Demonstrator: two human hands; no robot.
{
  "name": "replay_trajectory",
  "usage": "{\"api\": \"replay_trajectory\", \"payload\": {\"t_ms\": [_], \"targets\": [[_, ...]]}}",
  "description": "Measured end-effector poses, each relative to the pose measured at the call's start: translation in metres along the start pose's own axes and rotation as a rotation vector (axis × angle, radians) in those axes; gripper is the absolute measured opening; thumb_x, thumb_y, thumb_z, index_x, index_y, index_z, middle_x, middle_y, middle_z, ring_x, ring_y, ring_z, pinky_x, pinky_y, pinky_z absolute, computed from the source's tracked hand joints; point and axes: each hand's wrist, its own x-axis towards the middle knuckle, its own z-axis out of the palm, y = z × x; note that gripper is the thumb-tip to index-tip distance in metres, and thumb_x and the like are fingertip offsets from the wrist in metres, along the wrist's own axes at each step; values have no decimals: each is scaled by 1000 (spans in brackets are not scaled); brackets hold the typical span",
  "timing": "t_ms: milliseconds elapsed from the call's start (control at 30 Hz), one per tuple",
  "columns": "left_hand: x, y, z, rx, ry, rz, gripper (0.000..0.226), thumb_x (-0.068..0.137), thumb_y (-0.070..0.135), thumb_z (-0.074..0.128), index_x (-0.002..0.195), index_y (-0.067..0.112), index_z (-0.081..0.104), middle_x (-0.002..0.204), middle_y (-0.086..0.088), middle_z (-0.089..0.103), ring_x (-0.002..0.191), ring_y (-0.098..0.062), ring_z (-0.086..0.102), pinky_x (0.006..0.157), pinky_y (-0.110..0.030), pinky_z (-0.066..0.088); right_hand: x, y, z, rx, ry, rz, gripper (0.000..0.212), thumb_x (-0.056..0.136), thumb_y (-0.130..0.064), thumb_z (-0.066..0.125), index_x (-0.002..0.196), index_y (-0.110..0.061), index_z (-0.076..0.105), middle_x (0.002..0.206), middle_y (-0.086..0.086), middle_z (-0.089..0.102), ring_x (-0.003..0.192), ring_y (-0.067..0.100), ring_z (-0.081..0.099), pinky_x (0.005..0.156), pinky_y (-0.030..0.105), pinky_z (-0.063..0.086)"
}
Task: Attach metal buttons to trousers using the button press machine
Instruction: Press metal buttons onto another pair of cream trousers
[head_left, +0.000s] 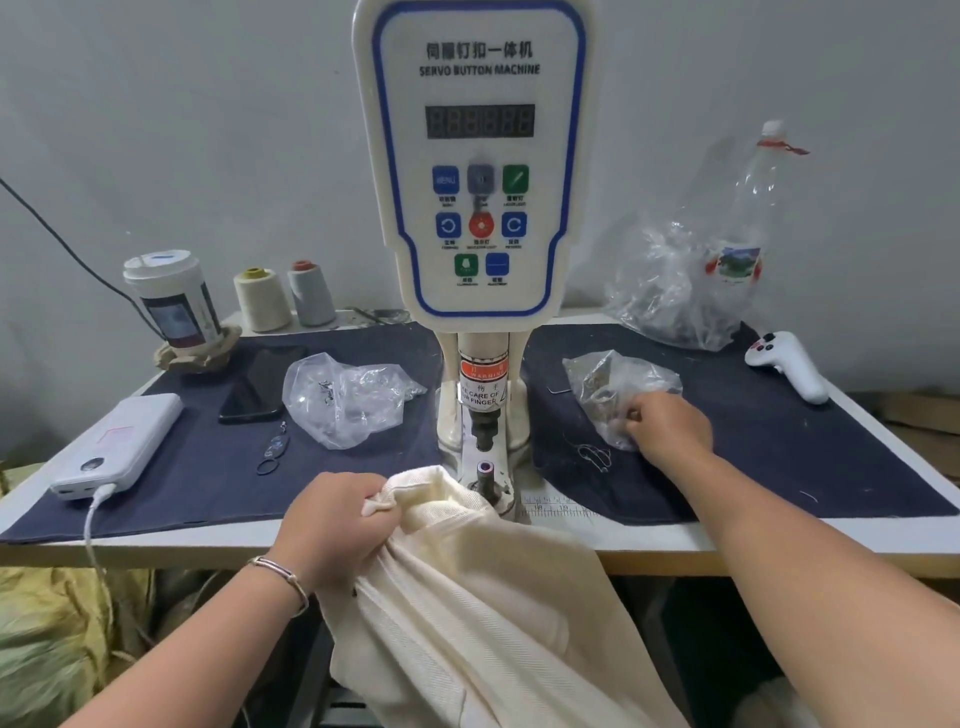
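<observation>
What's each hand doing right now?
Left hand: gripping the cream trousers at the press.
Right hand: fingers curled at the clear plastic bag; whether it holds anything cannot be told.

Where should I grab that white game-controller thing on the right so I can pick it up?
Probably the long straight handle of the white controller. It lies flat on the dark cloth, button head pointing toward the wall, nothing touching it. Come from above and wrap your fingers across the handle's narrow middle.

You face a plain grey-white wall (182, 130), evenly lit. White surface (649, 543) carries dark navy cloth mats (197, 493); a black cable (62, 244) crosses the wall.
</observation>
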Motion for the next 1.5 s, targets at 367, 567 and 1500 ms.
{"api": "replay_trajectory", "payload": {"t_ms": [367, 567, 1500], "targets": [[3, -5, 2, -150, -3, -10, 40, 59, 57, 40, 52, 18, 37, 46, 7, 36, 51, -16, 34, 53, -33, 28, -8, 3, 14, 103, 202, 16, 9, 89, -23, 64, 87, -22, 73, 91, 8, 71, 89, 32, 63, 63, 29, 38], [3, -5, 2, -132, -12, -9, 24, 68, 45, 47, 52, 27, 44, 45, 8, 39, 51, -15, 34, 52, -32, 27, -12, 6, 13, 225, 318, 13, 9, 89, -19, 65, 85, -16, 73, 86, 8, 72, 82, 31, 61, 60, 28, 33], [2, -1, 2, -117, -6, -56, 33, 69, 46, 46, 53, 18, 38, 48, 6, 42, 52, -14, 38, 51, -31, 27, -87, -66, -35, 1043, -292, -63, 11, 92, -6, 61, 83, -5, 68, 64, 3, 70, 54, 10, 63, 53, 19, 51]]}}
